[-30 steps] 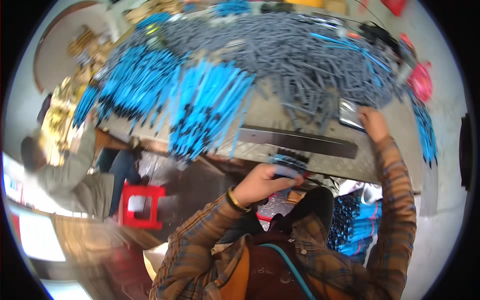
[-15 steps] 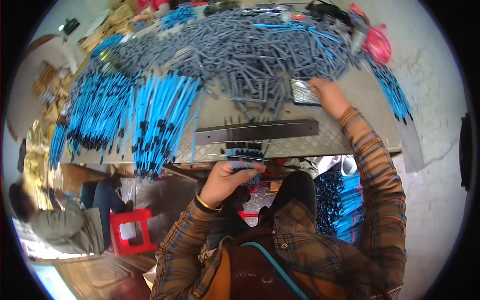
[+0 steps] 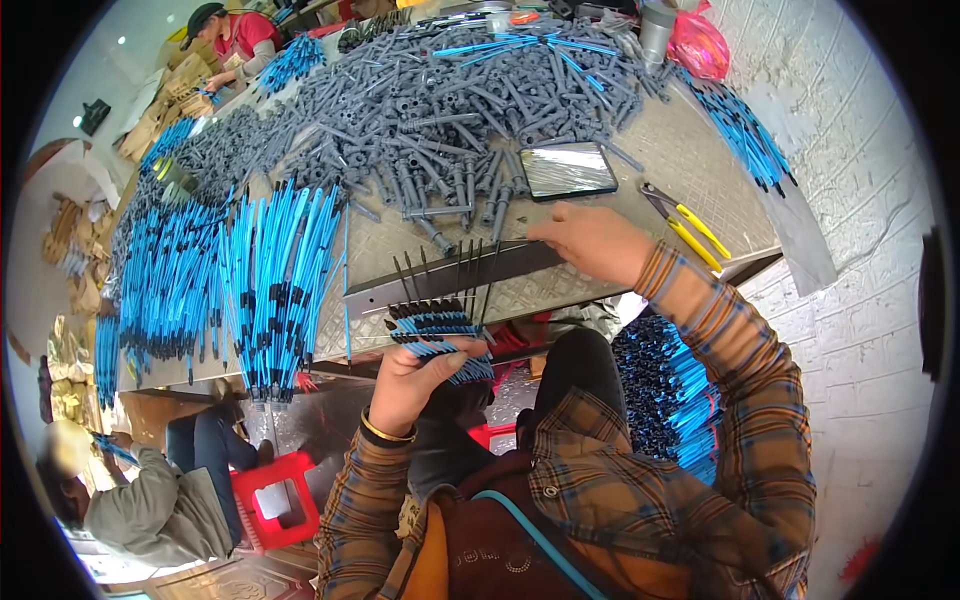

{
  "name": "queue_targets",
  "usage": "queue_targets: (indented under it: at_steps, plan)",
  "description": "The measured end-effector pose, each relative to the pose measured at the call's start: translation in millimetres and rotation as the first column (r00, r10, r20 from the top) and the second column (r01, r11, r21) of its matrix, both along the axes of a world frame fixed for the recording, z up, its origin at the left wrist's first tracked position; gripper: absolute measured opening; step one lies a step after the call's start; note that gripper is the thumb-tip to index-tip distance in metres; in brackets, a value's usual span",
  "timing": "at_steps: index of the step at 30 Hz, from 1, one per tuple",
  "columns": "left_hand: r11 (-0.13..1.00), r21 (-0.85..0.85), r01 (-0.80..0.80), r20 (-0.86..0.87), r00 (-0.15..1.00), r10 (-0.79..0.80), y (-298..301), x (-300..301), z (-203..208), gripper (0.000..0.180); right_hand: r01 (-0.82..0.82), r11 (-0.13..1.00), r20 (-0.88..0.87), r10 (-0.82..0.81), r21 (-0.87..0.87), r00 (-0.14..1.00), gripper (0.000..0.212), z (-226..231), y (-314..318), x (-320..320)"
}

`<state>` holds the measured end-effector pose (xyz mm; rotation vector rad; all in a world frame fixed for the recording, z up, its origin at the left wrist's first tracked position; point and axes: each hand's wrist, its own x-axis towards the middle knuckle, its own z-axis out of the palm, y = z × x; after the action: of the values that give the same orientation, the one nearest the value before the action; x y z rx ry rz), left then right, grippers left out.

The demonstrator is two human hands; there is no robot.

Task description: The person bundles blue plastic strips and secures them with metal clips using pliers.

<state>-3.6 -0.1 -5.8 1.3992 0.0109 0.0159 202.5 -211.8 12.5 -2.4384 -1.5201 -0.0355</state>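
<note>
My left hand [image 3: 410, 380] is closed around a compact bundle of blue sticks with black ends [image 3: 440, 325], just off the table's front edge. Several thin dark rods [image 3: 468, 270] point upward out of the bundle, and a fine wire crosses it. Behind these lies a long dark metal bar [image 3: 410, 285] along the edge. My right hand [image 3: 595, 242] hovers by the bar's right end, thumb and fingers drawn together; whatever is between them is too small or hidden to name. Beyond that hand lies a flat dark rectangle with a shiny face [image 3: 568, 172].
Grey plastic wall plugs [image 3: 430, 110] are heaped across the table [image 3: 390, 235]. Blue sticks [image 3: 275, 280] lie in rows at left. Yellow-handled pliers [image 3: 690, 228] rest at right. More blue bundles [image 3: 660, 390] are below. Two other people sit at left and far left; a red stool [image 3: 275, 500] stands below.
My right hand has come from the shiny rectangle toward the bar and the bundle. My left hand, still gripping the bundle, appears slightly lower and further left. The view has shifted, and the pliers now show.
</note>
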Motion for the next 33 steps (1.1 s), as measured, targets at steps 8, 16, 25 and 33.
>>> queue_targets:
  at_steps: [8,16,25,33]
  plan:
    - [1.0,-0.009,0.0,0.021,1.0,0.0,1,2,-1,0.016,-0.025,0.999,-0.001,0.025,0.042,1.0,0.027,-5,7,1]
    - [1.0,-0.014,-0.008,0.008,1.0,0.009,0,2,1,0.016,-0.019,0.999,-0.014,0.02,0.044,1.0,0.026,-2,20,-2]
    - [1.0,-0.007,0.0,0.004,1.0,0.0,-1,4,3,0.016,-0.043,0.994,-0.009,0.044,0.099,0.999,0.024,-7,34,0]
    - [0.999,-0.008,0.047,0.009,0.999,-0.047,4,5,1,0.016,-0.055,0.99,0.001,0.055,0.128,0.998,0.021,-8,43,1]
